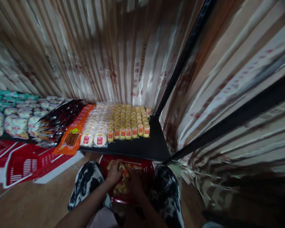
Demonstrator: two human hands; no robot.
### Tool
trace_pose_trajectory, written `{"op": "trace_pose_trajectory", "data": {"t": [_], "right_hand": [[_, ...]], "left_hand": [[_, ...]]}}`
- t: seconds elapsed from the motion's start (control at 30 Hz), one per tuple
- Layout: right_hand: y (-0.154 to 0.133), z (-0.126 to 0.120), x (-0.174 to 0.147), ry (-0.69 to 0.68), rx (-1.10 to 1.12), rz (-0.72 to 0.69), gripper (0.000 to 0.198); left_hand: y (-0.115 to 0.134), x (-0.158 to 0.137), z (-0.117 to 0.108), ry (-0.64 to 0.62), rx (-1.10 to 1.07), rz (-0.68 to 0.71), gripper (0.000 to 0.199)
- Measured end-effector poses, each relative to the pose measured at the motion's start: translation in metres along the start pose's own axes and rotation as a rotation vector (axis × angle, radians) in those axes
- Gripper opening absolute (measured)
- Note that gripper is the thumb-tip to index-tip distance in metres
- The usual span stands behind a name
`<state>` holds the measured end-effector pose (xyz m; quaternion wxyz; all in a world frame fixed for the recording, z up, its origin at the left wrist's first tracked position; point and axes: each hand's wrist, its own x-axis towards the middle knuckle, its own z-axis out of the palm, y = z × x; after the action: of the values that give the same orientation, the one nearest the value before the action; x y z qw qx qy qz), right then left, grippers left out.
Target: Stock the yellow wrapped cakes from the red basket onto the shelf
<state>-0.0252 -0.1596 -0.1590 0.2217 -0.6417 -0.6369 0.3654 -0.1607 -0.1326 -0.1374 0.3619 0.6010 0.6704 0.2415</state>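
Curtain: Pale, pleated sheeting [123,76] with red print rises behind the black shelf [158,139] and along its right end.
Shelf: Black and low, it carries snacks side by side.
Floor goods: Red slotted baskets [26,166] sit below the shelf's left half.
Legs: Black-and-white patterned trousers [86,177] show a person's knees at the shelf's front edge.
Basket: A red basket [123,200] holding yellow packs stands between the knees, just before the shelf.
Bags: White bags [16,126] fill the shelf's left part.
Dark packets: These [61,118] overlap beside an orange packet [70,139], left of the shelf's middle.
Yellow snacks: Small packs [128,120] stand in rows toward the shelf's right end, beside white round packs [100,139].
Hands: Left hand [114,172] and right hand [133,180], fingers narrow, meet before the shelf; dim light leaves their grip untold.
Packet: One yellow-and-red packet [125,171] lies between them, over the basket.
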Motion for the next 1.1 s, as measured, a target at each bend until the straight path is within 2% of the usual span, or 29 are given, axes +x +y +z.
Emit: {"op": "trace_pose_trajectory", "data": {"t": [0.13, 0.23, 0.47, 0.63, 0.8, 0.9, 1.1], "right_hand": [[-0.015, -0.019, -0.014, -0.045, -0.108, -0.045, 0.043], [-0.022, -0.033, -0.028, -0.004, -0.154, -0.016, 0.037], [-0.02, -0.052, -0.045, 0.088, -0.001, -0.075, 0.017], [-0.021, -0.055, -0.05, 0.131, 0.09, -0.089, 0.017], [-0.026, -0.068, -0.047, 0.207, 0.092, -0.109, 0.026], [-0.031, -0.082, -0.041, 0.256, 0.192, -0.135, 0.034], [-0.035, -0.11, -0.018, 0.248, 0.573, -0.183, 0.039]], "left_hand": [[0.02, -0.011, -0.01, 0.038, -0.044, 0.028, 0.049], [0.036, -0.023, -0.011, 0.045, -0.06, 0.024, 0.051], [0.064, -0.045, -0.012, 0.079, -0.053, 0.046, 0.033], [0.07, -0.049, -0.014, 0.15, 0.011, 0.063, 0.014], [0.09, -0.048, -0.02, 0.198, -0.073, 0.166, 0.009], [0.113, -0.044, -0.028, 0.206, -0.114, 0.237, 0.009], [0.158, -0.017, -0.039, 0.135, -0.178, 0.345, 0.013]]}}
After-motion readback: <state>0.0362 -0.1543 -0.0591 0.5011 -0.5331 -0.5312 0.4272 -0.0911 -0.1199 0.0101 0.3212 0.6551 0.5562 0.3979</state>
